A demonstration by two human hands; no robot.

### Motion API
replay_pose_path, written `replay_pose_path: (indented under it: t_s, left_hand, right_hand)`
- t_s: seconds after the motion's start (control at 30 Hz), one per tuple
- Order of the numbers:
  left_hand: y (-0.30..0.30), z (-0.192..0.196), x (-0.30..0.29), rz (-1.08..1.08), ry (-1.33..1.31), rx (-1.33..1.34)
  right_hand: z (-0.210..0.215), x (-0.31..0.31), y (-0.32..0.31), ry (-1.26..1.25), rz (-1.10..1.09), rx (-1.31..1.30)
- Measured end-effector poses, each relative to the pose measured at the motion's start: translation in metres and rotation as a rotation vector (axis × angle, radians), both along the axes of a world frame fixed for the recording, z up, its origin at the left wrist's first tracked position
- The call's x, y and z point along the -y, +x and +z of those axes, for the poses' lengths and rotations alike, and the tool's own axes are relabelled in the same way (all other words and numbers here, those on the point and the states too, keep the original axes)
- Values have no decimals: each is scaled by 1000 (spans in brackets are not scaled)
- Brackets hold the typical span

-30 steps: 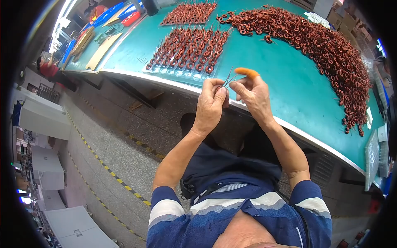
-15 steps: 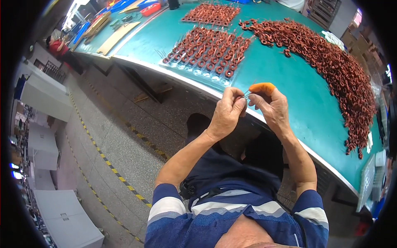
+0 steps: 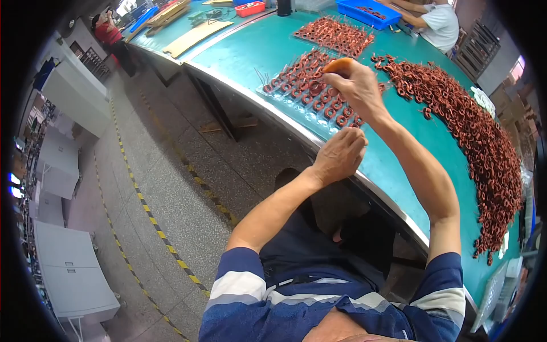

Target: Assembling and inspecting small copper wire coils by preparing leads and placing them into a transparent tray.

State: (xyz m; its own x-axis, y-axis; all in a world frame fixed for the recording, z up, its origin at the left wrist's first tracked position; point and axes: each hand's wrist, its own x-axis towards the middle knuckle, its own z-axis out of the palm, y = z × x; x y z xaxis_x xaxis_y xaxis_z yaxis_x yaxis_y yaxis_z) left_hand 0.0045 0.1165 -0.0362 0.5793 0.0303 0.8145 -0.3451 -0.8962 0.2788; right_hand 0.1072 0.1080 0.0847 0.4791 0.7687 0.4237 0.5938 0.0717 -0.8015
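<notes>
My right hand (image 3: 358,86) reaches out over rows of small copper coils (image 3: 305,85) laid on the green table (image 3: 399,165). Its fingers bend down toward the coils, and one fingertip wears an orange cot (image 3: 339,64). Whatever it pinches is hidden under the fingers. My left hand (image 3: 342,154) hangs back near the table's metal front edge, curled into a loose fist with nothing visible in it. A long heap of the same copper coils (image 3: 484,142) runs along the right side of the table.
A second batch of coil rows (image 3: 336,34) lies farther back, near a blue tray (image 3: 370,11) and a red tray (image 3: 249,8). Another person (image 3: 439,20) works at the far end. White cabinets (image 3: 62,165) and yellow-black floor tape (image 3: 154,228) are at left.
My hands were together at the table edge, working a small piece. They have parted: the right hand has stretched forward over the coil rows and the left has stayed back.
</notes>
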Motion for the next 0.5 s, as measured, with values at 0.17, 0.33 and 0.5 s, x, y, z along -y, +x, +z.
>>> replay_pose_path:
  t_s: [0.17,0.33,0.5]
  left_hand:
    - [-1,-6,-3,13,-36,-38]
    - [-5,-6,-3,36,0,-34]
    - [2,-9,-1,-53,-57,-131]
  right_hand:
    - [-34,-83,4,-95,52,-33]
    - [-54,-109,-6,-251,74,2]
    - [-45,-95,20,-129,12,216]
